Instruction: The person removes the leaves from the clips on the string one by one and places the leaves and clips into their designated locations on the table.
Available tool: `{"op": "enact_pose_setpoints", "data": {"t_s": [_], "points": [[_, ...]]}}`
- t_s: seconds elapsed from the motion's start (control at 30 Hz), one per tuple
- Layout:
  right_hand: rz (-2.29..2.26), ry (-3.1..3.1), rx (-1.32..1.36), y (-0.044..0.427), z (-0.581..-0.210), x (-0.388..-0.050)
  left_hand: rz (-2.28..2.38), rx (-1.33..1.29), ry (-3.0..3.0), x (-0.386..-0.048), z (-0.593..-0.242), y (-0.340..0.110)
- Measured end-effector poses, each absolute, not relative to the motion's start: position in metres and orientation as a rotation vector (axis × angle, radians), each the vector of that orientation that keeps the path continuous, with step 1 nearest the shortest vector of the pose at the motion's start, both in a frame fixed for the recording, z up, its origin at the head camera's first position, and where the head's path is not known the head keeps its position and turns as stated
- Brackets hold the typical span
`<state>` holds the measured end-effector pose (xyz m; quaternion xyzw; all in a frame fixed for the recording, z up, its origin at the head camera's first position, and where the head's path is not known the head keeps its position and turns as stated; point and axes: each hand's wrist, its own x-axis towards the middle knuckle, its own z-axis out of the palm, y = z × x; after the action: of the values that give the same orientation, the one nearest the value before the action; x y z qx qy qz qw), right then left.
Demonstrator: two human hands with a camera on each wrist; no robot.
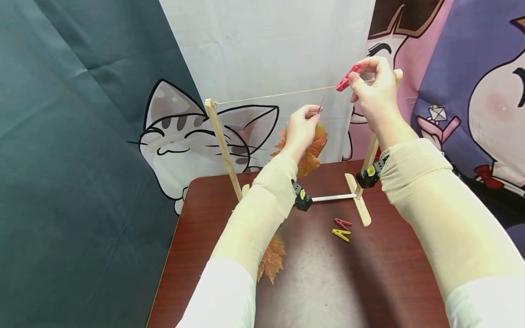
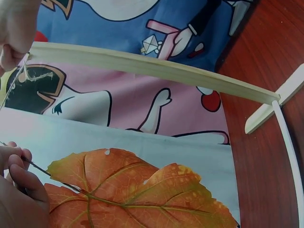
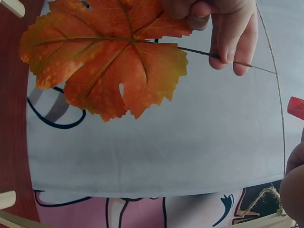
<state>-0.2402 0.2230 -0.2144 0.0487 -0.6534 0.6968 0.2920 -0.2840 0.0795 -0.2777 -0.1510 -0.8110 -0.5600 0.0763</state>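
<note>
My left hand (image 1: pixel 301 130) pinches the thin dark stem (image 3: pixel 202 52) of an orange artificial maple leaf (image 2: pixel 133 190). The leaf hangs below the fingers, and the stem's tip points up toward a string (image 1: pixel 279 95). In the right wrist view that tip comes very near the string. My right hand (image 1: pixel 379 89) holds a red clothespin (image 1: pixel 347 78) between thumb and fingers, close to the string's right end. The clothespin's lower tip overlaps the string in the head view; whether it grips the string I cannot tell.
A wooden frame with a left post (image 1: pixel 224 150) and a right post (image 1: pixel 372 150) carries the string, with a white bar (image 1: pixel 333 198) low between them. On the brown table (image 1: pixel 205 218) lie a dark red clothespin (image 1: pixel 342 223), a yellow clothespin (image 1: pixel 341 234) and another leaf (image 1: pixel 272 259).
</note>
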Motion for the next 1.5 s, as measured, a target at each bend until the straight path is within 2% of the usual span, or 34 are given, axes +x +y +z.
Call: {"op": "enact_pose_setpoints", "data": {"t_s": [1.1, 1.5], "points": [[1.934, -1.665, 0.144, 0.223, -0.263, -0.238, -1.811, -0.493, -2.373, -0.289, -0.283, 0.052], [1.911, -1.733, 0.091, 0.226, -0.286, -0.236, -1.808, -0.427, -2.401, -0.286, -0.307, 0.042]]}}
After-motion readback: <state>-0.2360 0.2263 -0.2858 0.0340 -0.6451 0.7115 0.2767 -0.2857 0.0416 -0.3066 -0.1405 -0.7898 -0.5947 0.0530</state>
